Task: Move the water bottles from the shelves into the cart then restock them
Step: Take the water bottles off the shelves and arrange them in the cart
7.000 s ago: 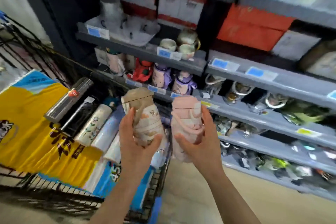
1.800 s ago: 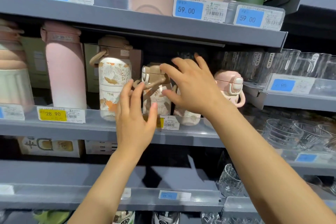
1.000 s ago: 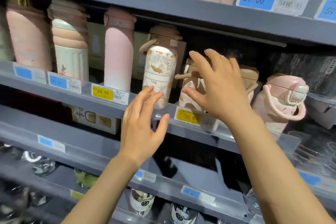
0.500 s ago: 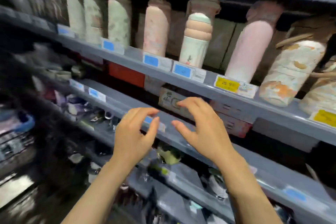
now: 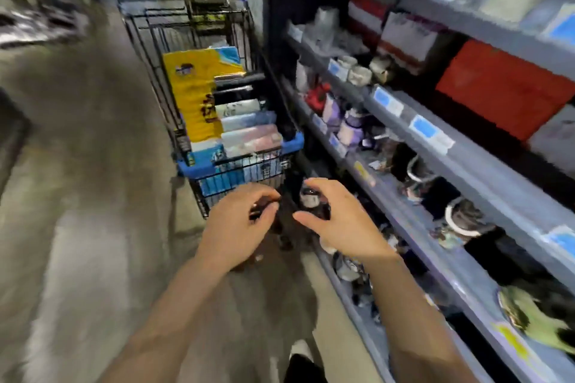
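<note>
The frame is motion-blurred. A black wire cart (image 5: 239, 172) with blue corner guards stands in the aisle ahead of me, against the shelving. Several water bottles (image 5: 249, 121) lie side by side in its right half, next to a yellow and blue bag (image 5: 193, 96). My left hand (image 5: 239, 224) and my right hand (image 5: 339, 221) hover side by side just below the cart's near end. Both hold nothing, fingers loosely curled and apart.
Grey shelves (image 5: 435, 146) with blue price tags run along the right, holding mugs, small bottles and red boxes (image 5: 504, 90). Grey floor (image 5: 77, 196) stretches to the left of the cart. More shelving shows blurred at far left.
My view has swung left and down from the bottle shelf to the cart in the aisle. Both hands came off the shelf and dropped low, still holding nothing.
</note>
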`<state>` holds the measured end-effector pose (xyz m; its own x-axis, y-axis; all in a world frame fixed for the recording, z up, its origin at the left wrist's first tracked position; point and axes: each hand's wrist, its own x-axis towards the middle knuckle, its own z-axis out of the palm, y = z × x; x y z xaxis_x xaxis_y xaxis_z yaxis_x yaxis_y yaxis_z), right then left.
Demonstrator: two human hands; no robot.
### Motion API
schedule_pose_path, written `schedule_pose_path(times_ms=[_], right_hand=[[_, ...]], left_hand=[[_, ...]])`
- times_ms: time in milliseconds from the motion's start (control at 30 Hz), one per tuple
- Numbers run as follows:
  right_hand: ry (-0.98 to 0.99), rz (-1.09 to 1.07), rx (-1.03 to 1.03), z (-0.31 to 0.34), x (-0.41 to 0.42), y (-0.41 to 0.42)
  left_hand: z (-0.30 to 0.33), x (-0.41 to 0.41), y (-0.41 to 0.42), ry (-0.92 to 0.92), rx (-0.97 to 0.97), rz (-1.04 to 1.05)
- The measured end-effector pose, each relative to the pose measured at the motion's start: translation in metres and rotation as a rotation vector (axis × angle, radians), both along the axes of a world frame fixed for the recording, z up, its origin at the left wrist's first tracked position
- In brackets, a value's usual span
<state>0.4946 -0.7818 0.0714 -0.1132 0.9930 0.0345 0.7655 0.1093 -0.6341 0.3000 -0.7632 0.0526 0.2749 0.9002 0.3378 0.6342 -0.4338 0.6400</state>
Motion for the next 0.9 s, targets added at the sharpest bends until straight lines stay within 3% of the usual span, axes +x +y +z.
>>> schedule_pose_path(times_ms=[167,300,533,800,900], right_hand=[[0.047,0.047,-0.165,-0.029,-0.047,0.073],[0.110,0.073,-0.168,-0.048,-0.071,0.144],[0.208,-0.035,-0.275,-0.067,-0.082,0.284],[0.273,-0.163,-0.391,-0.077,-0.124,0.378],[0.268,-0.304,-0.408,-0.087,-0.135,0.405]], left_hand=[[-0.020,-0.060,0.041,-0.009,-0.088,0.143],[-0.031,-0.081,0.110,0.006,-0.096,0.195],[-0.023,-0.079,0.270,0.164,-0.170,0.096],[-0.039,-0.128,0.375,0.205,-0.231,0.034],[-0.051,-0.153,0.423,0.163,-0.274,-0.032]])
